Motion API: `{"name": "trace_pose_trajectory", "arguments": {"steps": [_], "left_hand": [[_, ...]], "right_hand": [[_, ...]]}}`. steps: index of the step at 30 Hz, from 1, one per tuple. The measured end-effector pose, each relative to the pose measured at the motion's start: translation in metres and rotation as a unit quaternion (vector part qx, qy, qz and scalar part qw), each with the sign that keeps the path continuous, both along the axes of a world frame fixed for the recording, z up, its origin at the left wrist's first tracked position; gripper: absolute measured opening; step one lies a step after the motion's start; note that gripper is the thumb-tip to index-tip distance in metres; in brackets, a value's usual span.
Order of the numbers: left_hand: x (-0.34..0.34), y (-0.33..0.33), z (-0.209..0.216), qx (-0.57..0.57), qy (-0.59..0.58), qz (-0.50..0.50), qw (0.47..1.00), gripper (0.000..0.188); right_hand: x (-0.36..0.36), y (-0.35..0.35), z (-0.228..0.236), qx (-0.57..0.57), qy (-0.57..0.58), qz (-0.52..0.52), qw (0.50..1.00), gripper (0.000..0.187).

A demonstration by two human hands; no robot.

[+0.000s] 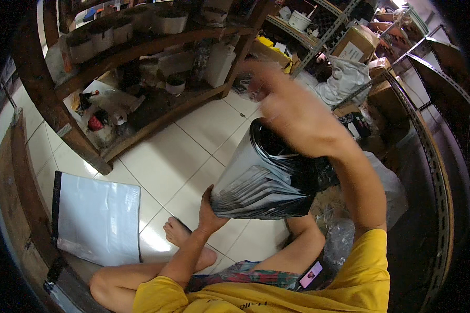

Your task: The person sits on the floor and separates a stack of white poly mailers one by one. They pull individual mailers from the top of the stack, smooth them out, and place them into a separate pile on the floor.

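Note:
A thick, bent bundle of plastic mailing bags [250, 185], pale grey outside and black inside, is held up above my legs. At its lower left corner my left hand [211, 215] grips it, thumb on the near side and the other fingers hidden behind the bags. Over the bundle's upper end is my right hand [292, 117], smeared by motion, so its fingers cannot be read. On the floor at the left lies a flat pale mailing bag or stack of them [98, 216], with a black strip along its left edge.
A dark wooden shelf [162, 117] with several pots stands at the far left. Metal racks [418, 104] line the right side, near cardboard boxes [356, 44] and a white sack [344, 78]. Clear plastic [342, 240] and a lit phone [311, 275] are by my right leg.

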State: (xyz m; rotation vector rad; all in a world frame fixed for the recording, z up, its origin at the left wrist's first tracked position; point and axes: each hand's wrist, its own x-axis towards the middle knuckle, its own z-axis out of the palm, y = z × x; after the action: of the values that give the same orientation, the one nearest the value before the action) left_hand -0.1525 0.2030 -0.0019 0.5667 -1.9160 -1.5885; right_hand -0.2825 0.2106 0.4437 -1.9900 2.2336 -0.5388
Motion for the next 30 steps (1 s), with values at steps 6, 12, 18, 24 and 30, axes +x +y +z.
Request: {"name": "trace_pose_trajectory", "arguments": {"steps": [6,12,18,24,30], "left_hand": [[0.011,-0.008,0.026,0.051,-0.037,-0.03,0.998,0.111],[0.007,0.001,0.028,-0.014,-0.021,0.029,0.999,0.109],[-0.001,-0.001,-0.01,-0.091,-0.003,-0.001,0.996,0.108],[0.002,0.002,-0.014,-0.028,0.02,0.002,0.999,0.103],[0.011,0.001,0.014,-0.056,0.009,0.002,0.998,0.102]], "right_hand": [[0.009,-0.012,-0.011,0.037,0.045,0.017,0.998,0.071],[-0.013,0.014,0.007,-0.077,-0.062,0.051,0.994,0.055],[-0.016,0.047,0.002,-0.01,0.05,0.025,0.998,0.044],[-0.018,0.038,-0.012,-0.053,0.107,0.018,0.993,0.021],[-0.022,0.041,-0.02,-0.086,0.14,0.082,0.983,0.018]]}}
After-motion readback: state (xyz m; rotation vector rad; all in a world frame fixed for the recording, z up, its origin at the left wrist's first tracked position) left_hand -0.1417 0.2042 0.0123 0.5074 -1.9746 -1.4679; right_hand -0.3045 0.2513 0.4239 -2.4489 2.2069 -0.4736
